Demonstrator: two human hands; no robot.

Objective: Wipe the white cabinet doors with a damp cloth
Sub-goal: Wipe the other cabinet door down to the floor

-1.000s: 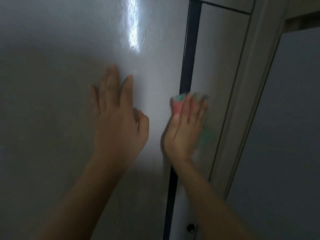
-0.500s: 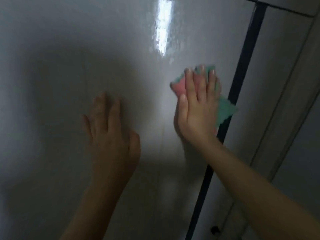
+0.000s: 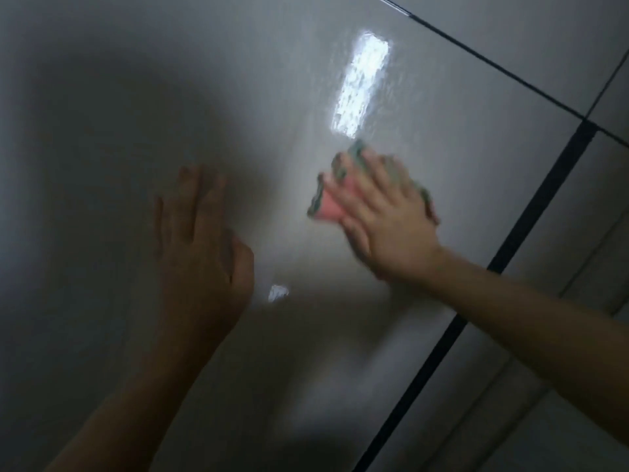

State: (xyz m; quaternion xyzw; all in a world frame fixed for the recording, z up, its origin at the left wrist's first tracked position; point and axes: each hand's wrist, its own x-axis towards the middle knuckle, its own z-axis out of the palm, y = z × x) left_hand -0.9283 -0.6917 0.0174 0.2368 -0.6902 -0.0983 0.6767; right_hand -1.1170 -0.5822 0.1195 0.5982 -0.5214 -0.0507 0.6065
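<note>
- Right hand (image 3: 388,226): grip spread, straight fingers pressing the cloth (image 3: 325,206) flat against the cabinet door (image 3: 238,80); nothing curled round it.
- Cloth pokes out past my fingertips and thumb side; pink and green, crumpled.
- Judgement: light, soft, limp; bunches under the palm. Best held by flat pressure on its middle, loose edges tucked under the grip.
- Door looks glossy, stiff; damp cloth should slide easily.
- Left hand (image 3: 200,253): grip spread, flat on the door, beside the cloth hand, apart from it.

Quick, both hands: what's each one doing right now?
Left hand: open, flat against the cabinet door, holding nothing.
Right hand: open, fingers straight, pressing the cloth to the door.
</note>
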